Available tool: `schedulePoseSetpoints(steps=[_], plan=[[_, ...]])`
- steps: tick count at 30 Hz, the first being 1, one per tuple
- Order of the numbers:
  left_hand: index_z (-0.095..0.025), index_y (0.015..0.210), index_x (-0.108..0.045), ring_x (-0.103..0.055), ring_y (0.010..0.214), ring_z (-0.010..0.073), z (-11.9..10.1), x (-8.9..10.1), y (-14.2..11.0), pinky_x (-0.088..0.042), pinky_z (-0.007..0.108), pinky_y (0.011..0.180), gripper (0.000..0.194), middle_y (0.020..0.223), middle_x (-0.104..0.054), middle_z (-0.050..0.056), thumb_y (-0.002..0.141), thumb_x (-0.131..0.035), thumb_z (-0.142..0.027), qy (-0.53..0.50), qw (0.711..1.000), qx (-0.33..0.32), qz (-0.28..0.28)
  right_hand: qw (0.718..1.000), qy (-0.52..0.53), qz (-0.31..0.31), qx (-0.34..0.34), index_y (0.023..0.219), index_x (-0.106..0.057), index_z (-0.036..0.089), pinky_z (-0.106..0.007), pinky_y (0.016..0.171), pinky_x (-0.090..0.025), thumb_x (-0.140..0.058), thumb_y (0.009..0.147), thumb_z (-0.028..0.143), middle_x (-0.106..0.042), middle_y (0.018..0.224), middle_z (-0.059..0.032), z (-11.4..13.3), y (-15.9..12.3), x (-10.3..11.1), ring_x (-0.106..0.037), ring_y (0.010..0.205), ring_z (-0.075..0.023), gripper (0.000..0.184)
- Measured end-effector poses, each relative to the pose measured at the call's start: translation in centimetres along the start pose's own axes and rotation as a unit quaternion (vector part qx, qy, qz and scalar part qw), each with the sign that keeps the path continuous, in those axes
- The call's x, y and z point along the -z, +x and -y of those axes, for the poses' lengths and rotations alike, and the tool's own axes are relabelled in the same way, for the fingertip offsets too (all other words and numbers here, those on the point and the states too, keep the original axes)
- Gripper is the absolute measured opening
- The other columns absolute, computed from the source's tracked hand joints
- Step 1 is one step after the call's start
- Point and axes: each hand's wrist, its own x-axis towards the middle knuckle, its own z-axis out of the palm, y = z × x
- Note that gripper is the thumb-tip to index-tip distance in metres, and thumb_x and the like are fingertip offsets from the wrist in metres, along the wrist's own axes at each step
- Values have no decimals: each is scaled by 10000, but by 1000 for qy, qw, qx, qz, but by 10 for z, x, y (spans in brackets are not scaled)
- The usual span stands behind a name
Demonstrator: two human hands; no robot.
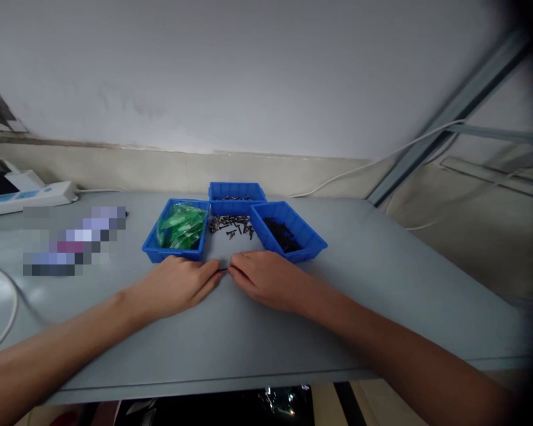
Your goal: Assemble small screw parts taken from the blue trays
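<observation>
My left hand and my right hand meet low over the grey table, fingertips pinched and only a small gap apart. A thin, dark, short piece bridges that gap, with one end in each pinch; its exact kind is too small to make out. Just beyond, a pile of small metal pieces like screws lies loose on the tabletop. Behind my left hand stands a blue bin with green plastic packaging. Past my right hand, another blue bin holds small black parts.
A third blue bin with small metal pieces stands at the back. On the left are a blurred-out object, a white power strip and a white cable. A metal shelf post rises at the right.
</observation>
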Motion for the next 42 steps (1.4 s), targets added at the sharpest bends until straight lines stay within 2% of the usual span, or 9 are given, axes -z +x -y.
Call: schedulePoseSetpoints(steps=[4, 9, 15, 24, 32, 42], plan=[[-160, 801, -507, -548, 514, 133, 0, 0, 0, -327, 251, 466, 282, 602, -581, 10, 919, -281, -281, -5, 1000, -4, 5, 1000, -1, 14, -14, 785, -502, 166, -264, 573, -303, -341, 905, 270, -586, 712, -15, 0, 0, -1, -515, 624, -127, 227], [-159, 809, -505, -530, 481, 129, 0, 1, 0, -310, 244, 444, 277, 574, -571, 9, 916, -273, -267, -1, 1000, 3, 14, 998, 18, 13, -53, 929, -473, 159, -256, 518, -285, -408, 882, 297, -600, 717, -15, 1, 2, 0, -546, 634, -142, 159], [-162, 821, -505, -563, 507, 160, 0, 1, 0, -342, 258, 455, 315, 583, -576, 20, 924, -248, -313, 3, 999, 20, 31, 1000, 1, 20, -15, 813, -496, 161, -258, 569, -305, -362, 906, 251, -591, 732, -15, 1, 3, 1, -542, 658, -131, 186], [-165, 851, -490, -586, 530, 177, -1, 2, 1, -387, 257, 476, 312, 593, -585, 25, 930, -227, -313, 16, 998, 36, 51, 1000, 12, 18, -14, 810, -510, 156, -262, 582, -307, -331, 918, 262, -593, 740, -17, 0, 2, 1, -535, 649, -125, 235], [-153, 817, -495, -557, 481, 152, 0, 0, 0, -345, 245, 435, 302, 577, -571, 17, 926, -247, -285, 0, 1000, 17, 25, 998, 10, 32, -46, 901, -483, 155, -254, 528, -273, -369, 903, 290, -605, 736, -19, 2, 2, 3, -548, 634, -138, 177], [-156, 858, -519, -595, 544, 156, 1, 1, 0, -396, 242, 471, 308, 608, -581, 13, 917, -281, -341, -19, 999, 24, 17, 1000, -22, 13, 2, 836, -496, 150, -263, 543, -298, -342, 913, 228, -605, 741, -20, -2, 2, -3, -550, 625, -130, 189]])
